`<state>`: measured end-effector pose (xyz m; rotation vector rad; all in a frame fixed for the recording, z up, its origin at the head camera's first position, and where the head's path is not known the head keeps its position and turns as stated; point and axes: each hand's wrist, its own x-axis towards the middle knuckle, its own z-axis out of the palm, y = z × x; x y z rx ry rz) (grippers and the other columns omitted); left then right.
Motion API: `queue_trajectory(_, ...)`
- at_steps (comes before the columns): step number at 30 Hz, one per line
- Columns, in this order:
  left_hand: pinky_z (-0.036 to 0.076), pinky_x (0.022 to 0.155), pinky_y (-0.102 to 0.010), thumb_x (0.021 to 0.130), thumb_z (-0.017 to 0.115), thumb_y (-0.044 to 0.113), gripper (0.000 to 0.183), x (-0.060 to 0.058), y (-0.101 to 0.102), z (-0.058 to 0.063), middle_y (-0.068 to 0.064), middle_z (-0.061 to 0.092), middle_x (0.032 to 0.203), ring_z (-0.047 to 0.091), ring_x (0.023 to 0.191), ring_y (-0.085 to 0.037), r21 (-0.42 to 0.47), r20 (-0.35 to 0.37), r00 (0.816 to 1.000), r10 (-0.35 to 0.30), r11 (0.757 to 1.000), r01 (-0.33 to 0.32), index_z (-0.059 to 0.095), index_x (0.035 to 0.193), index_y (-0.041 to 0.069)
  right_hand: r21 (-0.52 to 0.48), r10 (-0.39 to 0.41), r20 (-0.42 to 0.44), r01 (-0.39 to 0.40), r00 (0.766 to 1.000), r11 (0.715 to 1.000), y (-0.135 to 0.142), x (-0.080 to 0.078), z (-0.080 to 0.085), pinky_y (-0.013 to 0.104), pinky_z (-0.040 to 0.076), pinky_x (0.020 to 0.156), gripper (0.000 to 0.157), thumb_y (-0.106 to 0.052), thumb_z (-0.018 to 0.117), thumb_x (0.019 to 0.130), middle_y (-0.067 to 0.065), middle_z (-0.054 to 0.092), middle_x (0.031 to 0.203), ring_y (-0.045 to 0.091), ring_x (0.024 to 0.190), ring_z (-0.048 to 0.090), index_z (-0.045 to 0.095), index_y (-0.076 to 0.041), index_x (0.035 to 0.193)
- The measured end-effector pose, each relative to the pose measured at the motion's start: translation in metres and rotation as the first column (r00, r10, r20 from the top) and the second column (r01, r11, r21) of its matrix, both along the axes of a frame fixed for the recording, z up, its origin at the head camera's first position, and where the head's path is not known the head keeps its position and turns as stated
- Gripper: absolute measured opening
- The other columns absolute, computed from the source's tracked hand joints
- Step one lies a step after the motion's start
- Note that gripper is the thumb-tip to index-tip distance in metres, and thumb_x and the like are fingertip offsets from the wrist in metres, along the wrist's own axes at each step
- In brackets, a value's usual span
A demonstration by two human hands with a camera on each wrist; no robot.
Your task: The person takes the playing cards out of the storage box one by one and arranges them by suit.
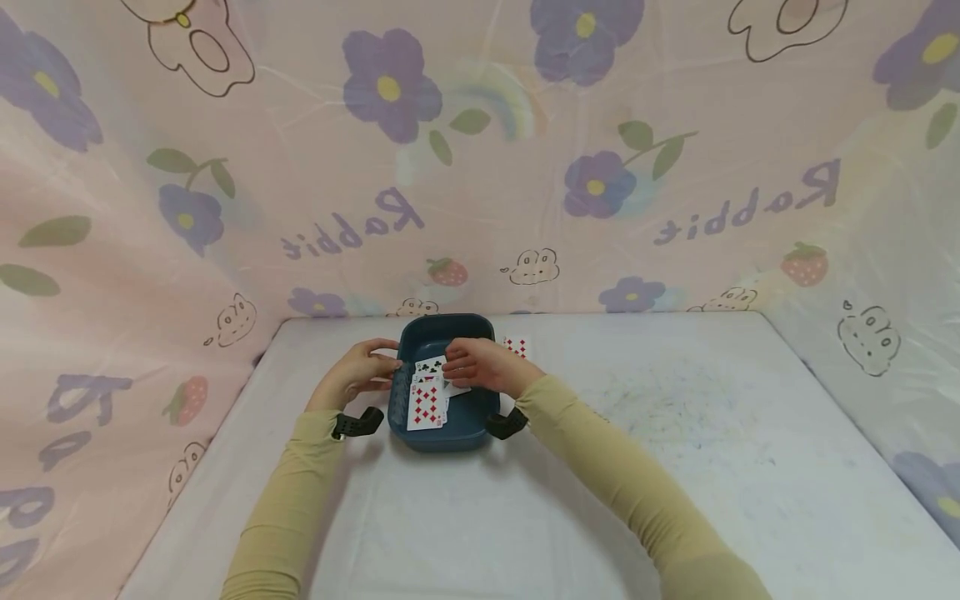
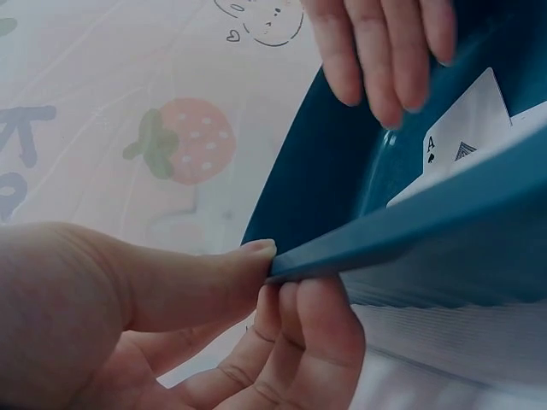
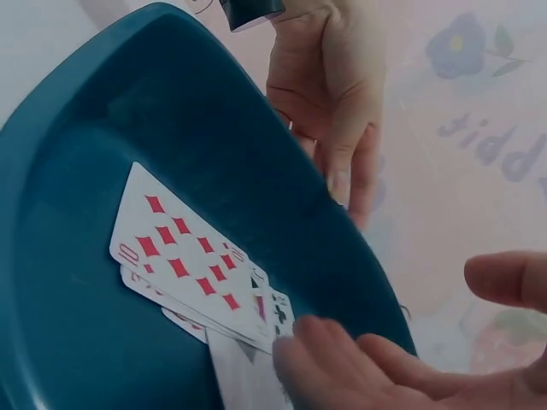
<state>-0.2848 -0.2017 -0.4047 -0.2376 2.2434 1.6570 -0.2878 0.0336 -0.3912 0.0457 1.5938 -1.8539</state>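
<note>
A dark blue plastic tub (image 1: 474, 427) stands on the table with several playing cards in it. My left hand (image 1: 360, 371) pinches the tub's left rim, thumb on one side and curled fingers on the other in the left wrist view. Over the inside of the tub hovers my right hand (image 1: 483, 367), its fingers loosely extended and its thumb apart, holding nothing. The ten of diamonds (image 3: 184, 252) lies on top of the overlapping cards. An ace of spades (image 2: 479, 120) shows in the left wrist view, and a clubs card (image 1: 430, 367) is partly covered.
A card with red diamonds (image 1: 516, 346) lies on the white table (image 1: 675, 500) just right of the tub, partly hidden by my right hand. Patterned cloth (image 1: 480, 167) walls in the back and both sides. Black wrist mounts (image 1: 507, 423) sit near the tub's front corners.
</note>
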Motion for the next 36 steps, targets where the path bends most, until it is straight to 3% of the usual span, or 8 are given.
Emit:
queue_trajectory(9, 0.054, 0.072, -0.033, 0.093, 0.061, 0.005, 0.05, 0.0, 0.001, 0.003, -0.017, 0.057, 0.111, 0.058, 0.08, -0.019, -0.01, 0.003, 1.0, -0.005, 1.0, 0.005, 0.042, 0.139, 0.008, 0.035, -0.021, 0.096, 0.018, 0.995, 0.999, -0.004, 0.002, -0.008, 0.051, 0.031, 0.104, 0.062, -0.022, 0.051, 0.094, 0.032, 0.036, 0.14, 0.041, 0.128, 0.041, 0.028, 0.011, 0.141)
queue_trajectory(14, 0.053, 0.071, -0.032, 0.094, 0.059, 0.005, 0.051, 0.0, 0.001, 0.005, -0.022, 0.055, 0.119, 0.059, 0.082, -0.019, -0.006, -0.001, 1.0, -0.02, 1.0, 0.02, 0.04, 0.141, 0.006, 0.056, 0.015, 0.106, -0.021, 0.994, 0.998, -0.007, 0.006, -0.01, 0.053, 0.032, 0.103, 0.063, -0.024, 0.051, 0.095, 0.033, 0.039, 0.137, 0.043, 0.126, 0.043, 0.026, 0.012, 0.14)
queue_trajectory(23, 0.053, 0.074, -0.033, 0.094, 0.059, 0.005, 0.052, -0.001, 0.0, 0.003, -0.021, 0.054, 0.119, 0.06, 0.083, -0.019, -0.01, -0.007, 0.999, -0.034, 0.999, 0.034, 0.038, 0.142, 0.005, 0.045, -0.018, 0.146, 0.011, 0.989, 0.999, -0.013, 0.007, -0.011, 0.054, 0.033, 0.102, 0.07, -0.023, 0.055, 0.091, 0.034, 0.039, 0.136, 0.043, 0.125, 0.043, 0.022, 0.012, 0.141)
queue_trajectory(29, 0.053, 0.071, -0.031, 0.094, 0.059, 0.005, 0.052, 0.0, 0.0, 0.003, -0.022, 0.055, 0.12, 0.059, 0.087, -0.023, -0.014, -0.003, 1.0, -0.029, 0.999, 0.029, 0.039, 0.142, 0.005, 0.075, -0.02, 0.163, 0.008, 0.986, 0.997, -0.015, 0.003, -0.015, 0.052, 0.037, 0.1, 0.069, -0.024, 0.059, 0.089, 0.029, 0.045, 0.131, 0.039, 0.121, 0.047, 0.028, 0.012, 0.139)
queue_trajectory(36, 0.053, 0.076, -0.035, 0.094, 0.06, 0.004, 0.052, 0.0, 0.0, 0.003, -0.022, 0.053, 0.121, 0.059, 0.09, -0.025, 0.0, 0.002, 0.999, -0.038, 0.999, 0.038, 0.039, 0.141, 0.005, 0.103, 0.009, 0.137, -0.023, 0.99, 0.994, -0.018, 0.003, -0.016, 0.043, 0.044, 0.095, 0.052, -0.019, 0.06, 0.089, 0.022, 0.053, 0.124, 0.033, 0.11, 0.057, 0.043, 0.008, 0.13)
